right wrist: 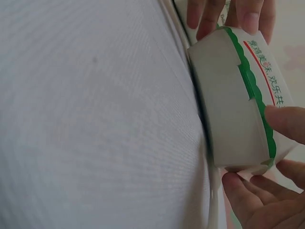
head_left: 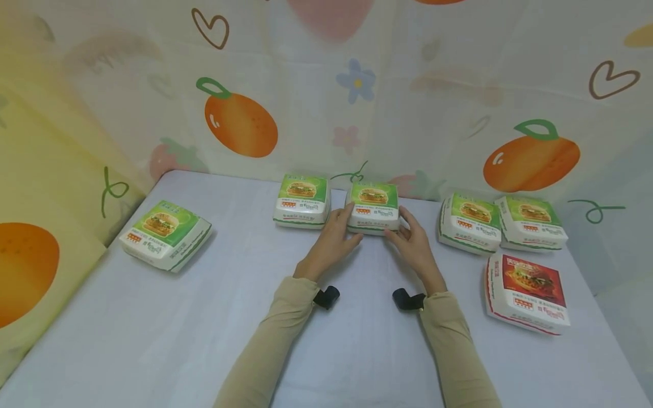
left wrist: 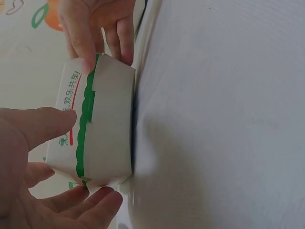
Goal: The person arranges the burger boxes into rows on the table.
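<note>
A green and white burger box (head_left: 374,211) sits at the back edge of the table, held between both hands. My left hand (head_left: 331,238) holds its left side, fingers along the side and thumb toward the front. On the opposite side, my right hand (head_left: 415,245) grips with its fingers along the side and its thumb near the front corner. The left wrist view shows the box's white front wall (left wrist: 110,119) with a green scalloped lid edge. In the right wrist view the base of the box (right wrist: 228,105) looks to be on or just above the tabletop.
Another green burger box (head_left: 302,201) stands just left of the held one. Two more, a box (head_left: 469,222) and its neighbour (head_left: 533,222), stand at the back right. A red burger box (head_left: 528,294) lies before them. One green box (head_left: 165,235) sits angled at far left. A printed curtain (head_left: 306,113) hangs behind.
</note>
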`<state>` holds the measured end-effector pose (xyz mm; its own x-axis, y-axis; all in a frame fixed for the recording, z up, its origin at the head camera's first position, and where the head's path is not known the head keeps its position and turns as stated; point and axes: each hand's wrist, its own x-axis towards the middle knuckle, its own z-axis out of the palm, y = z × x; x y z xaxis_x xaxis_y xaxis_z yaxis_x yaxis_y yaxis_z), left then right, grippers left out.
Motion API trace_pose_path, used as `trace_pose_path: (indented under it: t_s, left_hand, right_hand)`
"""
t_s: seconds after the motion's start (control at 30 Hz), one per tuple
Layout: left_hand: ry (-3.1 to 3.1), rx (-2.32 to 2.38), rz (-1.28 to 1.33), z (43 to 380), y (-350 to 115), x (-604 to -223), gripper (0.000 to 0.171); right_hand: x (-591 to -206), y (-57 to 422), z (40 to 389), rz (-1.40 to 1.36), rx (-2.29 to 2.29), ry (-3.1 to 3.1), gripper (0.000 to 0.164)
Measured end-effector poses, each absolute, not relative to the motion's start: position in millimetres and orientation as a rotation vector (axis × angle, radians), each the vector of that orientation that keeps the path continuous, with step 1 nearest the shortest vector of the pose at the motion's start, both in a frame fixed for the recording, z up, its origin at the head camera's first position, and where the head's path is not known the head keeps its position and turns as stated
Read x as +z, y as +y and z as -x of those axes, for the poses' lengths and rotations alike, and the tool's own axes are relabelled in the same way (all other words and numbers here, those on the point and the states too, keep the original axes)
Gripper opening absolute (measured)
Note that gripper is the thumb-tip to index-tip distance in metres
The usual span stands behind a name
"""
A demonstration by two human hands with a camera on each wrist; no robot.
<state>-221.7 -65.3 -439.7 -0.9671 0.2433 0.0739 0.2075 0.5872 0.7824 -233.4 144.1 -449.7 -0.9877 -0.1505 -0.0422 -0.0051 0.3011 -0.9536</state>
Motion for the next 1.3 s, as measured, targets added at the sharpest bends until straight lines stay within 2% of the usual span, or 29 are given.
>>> trace_pose_path:
  t_s: [0.47, 1.3]
  left_hand:
    - [2.776, 1.346, -0.306, 221, -62, -441, 0.084]
    - [2.768, 1.305, -0.331, 219, -69, -430, 0.082]
  right_hand:
    - [-455, 145, 235, 0.273, -1.843, 2.335, 0.079]
    - [-447, 149, 232, 0.176, -1.809, 2.366, 0.078]
